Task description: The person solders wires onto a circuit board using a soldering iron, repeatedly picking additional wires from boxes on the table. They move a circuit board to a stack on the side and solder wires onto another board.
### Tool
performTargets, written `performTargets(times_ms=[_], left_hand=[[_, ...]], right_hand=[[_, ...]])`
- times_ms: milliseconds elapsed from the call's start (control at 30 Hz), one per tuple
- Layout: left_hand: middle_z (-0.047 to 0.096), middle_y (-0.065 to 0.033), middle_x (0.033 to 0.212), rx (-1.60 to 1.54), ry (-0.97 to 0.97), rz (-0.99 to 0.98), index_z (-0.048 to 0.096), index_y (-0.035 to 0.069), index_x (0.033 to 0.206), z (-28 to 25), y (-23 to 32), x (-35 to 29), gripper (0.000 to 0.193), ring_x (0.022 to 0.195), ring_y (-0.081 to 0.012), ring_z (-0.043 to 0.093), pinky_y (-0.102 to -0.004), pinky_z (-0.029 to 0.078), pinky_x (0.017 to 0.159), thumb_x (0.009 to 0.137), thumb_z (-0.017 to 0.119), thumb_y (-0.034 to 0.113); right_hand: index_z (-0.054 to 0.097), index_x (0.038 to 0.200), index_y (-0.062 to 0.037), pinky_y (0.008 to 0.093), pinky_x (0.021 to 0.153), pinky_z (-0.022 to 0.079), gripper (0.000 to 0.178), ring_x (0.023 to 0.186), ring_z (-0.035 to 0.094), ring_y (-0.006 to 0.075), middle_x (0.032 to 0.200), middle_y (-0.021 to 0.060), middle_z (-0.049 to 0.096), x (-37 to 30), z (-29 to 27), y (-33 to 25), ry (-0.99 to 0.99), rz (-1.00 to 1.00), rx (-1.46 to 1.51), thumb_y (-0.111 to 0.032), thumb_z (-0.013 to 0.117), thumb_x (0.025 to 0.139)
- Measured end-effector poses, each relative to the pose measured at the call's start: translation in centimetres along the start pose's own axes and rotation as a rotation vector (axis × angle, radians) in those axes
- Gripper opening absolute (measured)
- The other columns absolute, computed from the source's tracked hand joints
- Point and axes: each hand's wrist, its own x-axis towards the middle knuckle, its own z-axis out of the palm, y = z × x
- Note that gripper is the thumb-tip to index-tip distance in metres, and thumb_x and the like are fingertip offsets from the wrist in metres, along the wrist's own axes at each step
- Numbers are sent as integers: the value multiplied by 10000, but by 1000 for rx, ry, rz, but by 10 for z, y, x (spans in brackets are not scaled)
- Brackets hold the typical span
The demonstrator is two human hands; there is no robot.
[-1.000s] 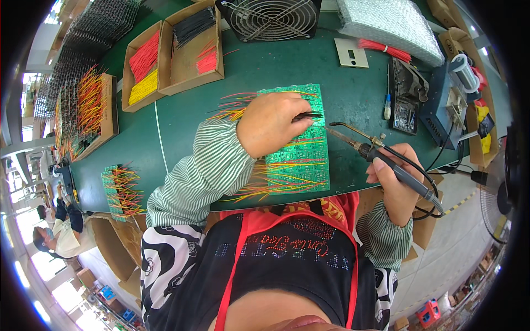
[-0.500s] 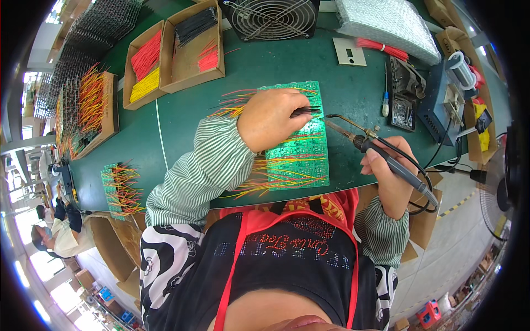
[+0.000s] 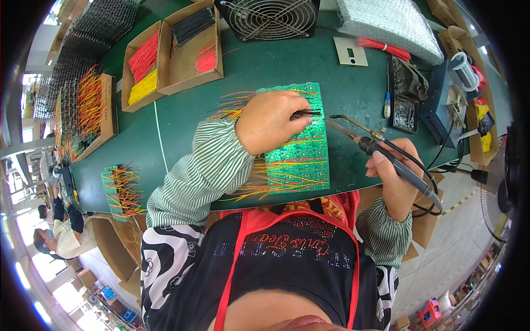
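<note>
Soldering iron [image 3: 381,151] in right hand [image 3: 395,176] now lower over green bench [image 3: 182,127], left hand [image 3: 270,121] pinching tweezers [image 3: 306,114].

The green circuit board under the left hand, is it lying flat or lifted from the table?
Flat: the green circuit board lies on the table, with the left hand resting on top.

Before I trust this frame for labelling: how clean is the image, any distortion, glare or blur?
Head view: fisheye bends the green table edge and blacks out the corners; windows at the left rim blow out white; the green rectangular circuit board, left hand and right hand look sharp.
</note>
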Motion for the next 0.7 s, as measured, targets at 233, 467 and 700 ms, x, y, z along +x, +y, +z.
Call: performTargets(times_ms=[233, 467, 700], left_hand=[[618, -122, 791, -9, 7, 16, 631, 5, 833, 0, -2, 0, 182, 726, -295, 594, -372, 476, 653, 785, 638, 181], [611, -125, 790, 0, 13, 20, 629, 4, 845, 0, -1, -4, 182, 731, -298, 586, -374, 466, 654, 791, 634, 177], [598, -128, 770, 124, 49, -76, 645, 7, 857, -36, -15, -50, 155, 710, -301, 583, -365, 459, 624, 778, 652, 141]], right_hand=[[557, 892, 41, 216, 541, 505, 141, 582, 606, 106, 708, 102, 634, -6, -4, -2, 35, 2, 14, -21, 629, 787], [554, 886, 43, 220, 540, 512, 139, 590, 613, 110, 713, 104, 636, -13, -4, 2, 8, 7, -4, -18, 629, 787], [552, 882, 42, 226, 556, 519, 142, 601, 622, 115, 715, 102, 638, -20, -5, 1, -5, -3, 24, -13, 637, 782]])
